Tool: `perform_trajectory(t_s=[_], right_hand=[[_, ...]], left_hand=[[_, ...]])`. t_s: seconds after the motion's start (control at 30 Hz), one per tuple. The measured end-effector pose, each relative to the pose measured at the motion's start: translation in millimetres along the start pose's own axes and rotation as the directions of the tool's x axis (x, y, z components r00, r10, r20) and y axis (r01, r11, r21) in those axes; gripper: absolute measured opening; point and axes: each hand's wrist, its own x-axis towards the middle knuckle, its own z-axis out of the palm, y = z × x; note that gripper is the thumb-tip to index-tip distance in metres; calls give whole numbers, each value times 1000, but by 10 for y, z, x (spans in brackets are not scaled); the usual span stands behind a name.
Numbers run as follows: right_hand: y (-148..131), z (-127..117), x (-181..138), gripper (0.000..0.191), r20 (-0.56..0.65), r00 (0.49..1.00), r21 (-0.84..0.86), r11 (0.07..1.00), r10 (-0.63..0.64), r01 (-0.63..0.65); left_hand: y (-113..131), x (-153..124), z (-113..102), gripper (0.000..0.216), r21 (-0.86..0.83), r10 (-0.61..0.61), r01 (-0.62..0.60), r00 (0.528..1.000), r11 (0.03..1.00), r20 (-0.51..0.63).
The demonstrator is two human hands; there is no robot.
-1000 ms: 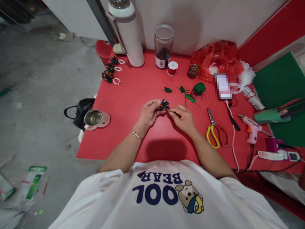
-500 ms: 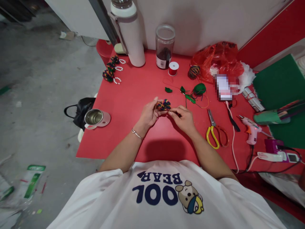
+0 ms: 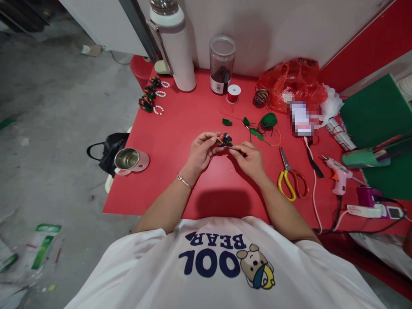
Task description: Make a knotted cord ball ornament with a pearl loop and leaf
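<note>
Both of my hands meet over the middle of the red table [image 3: 167, 141]. My left hand [image 3: 201, 153] pinches a small multicoloured yarn flower [image 3: 224, 139] between thumb and fingertips. My right hand [image 3: 248, 159] is closed in a pinch at the flower's right edge, touching it. A silver bangle [image 3: 184, 181] sits on my left wrist. Beyond the flower lie green yarn pieces [image 3: 227, 122] and a green yarn ball [image 3: 268, 120].
Yellow-handled scissors [image 3: 289, 178], a pink glue gun [image 3: 337, 174] and a power strip [image 3: 375, 210] lie at the right. At the back stand a white flask [image 3: 175, 47], a jar [image 3: 221, 64], a red thread spool [image 3: 233, 93] and a red bag [image 3: 291, 83]. Finished flowers [image 3: 146, 102] and a steel cup [image 3: 126, 159] are at the left.
The flower has been turned and lifted slightly between my fingertips. Both hands stay in nearly the same place.
</note>
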Motion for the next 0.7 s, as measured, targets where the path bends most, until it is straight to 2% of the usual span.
perform_trajectory(t_s=[0.1, 0.3, 0.5, 0.7], right_hand=[[-3, -4, 2, 13, 4, 1000, 12, 1000, -13, 13], [27, -14, 5, 15, -10, 1000, 18, 1000, 18, -18], [47, -36, 16, 15, 14, 1000, 24, 1000, 19, -19], [40, -55, 25, 14, 32, 999, 63, 998, -5, 3]], left_hand=[[-28, 17, -31, 25, -14, 15, -15, 1000, 1000, 2], [-67, 34, -77, 36, -24, -8, 11, 994, 1000, 112], [-70, 54, -121, 41, -9, 25, -24, 991, 1000, 133], [-28, 51, -133, 49, 9, -23, 21, 983, 1000, 180]])
